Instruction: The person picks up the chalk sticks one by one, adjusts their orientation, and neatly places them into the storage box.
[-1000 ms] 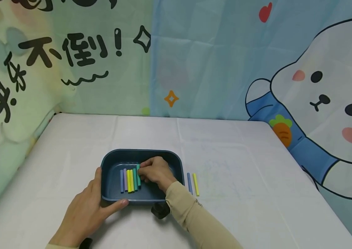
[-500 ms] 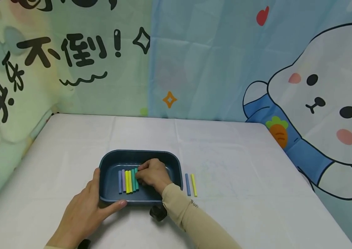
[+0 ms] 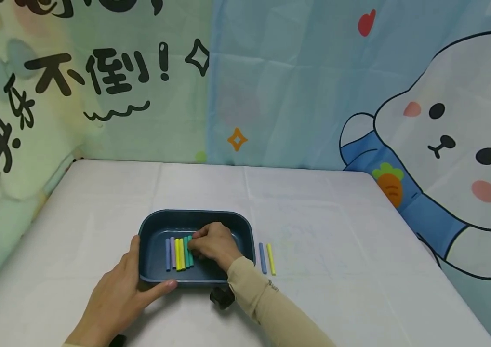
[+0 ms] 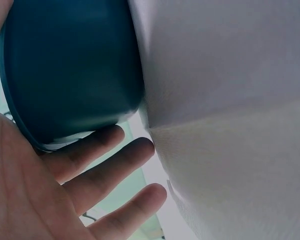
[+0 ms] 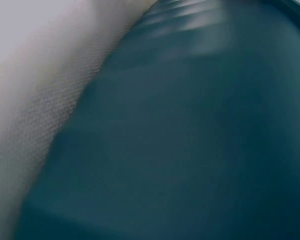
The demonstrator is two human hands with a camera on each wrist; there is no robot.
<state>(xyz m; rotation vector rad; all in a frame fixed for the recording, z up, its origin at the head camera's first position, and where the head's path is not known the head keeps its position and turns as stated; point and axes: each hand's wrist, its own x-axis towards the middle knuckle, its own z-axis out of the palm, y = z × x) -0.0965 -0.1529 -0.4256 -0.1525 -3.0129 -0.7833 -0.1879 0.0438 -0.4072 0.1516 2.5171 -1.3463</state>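
Note:
A dark blue rectangular tray stands on the table. Inside it, chalk sticks lie side by side in a row: a blue one, a purple one, two yellow ones and two green ones. My right hand reaches over the tray and pinches the rightmost green chalk stick, its fingers covering part of it. My left hand rests at the tray's front left corner, fingers along the side and thumb at the front rim. Extended fingers show beside the tray wall in the left wrist view.
A blue chalk stick and a yellow chalk stick lie on the white tablecloth right of the tray. A printed cloth backdrop hangs behind. The right wrist view is filled mostly by the tray's blue surface.
Over the last second, my right hand has drawn the rightmost green chalk stick slightly nearer, roughly level with the row. My left hand has stayed at the tray's corner.

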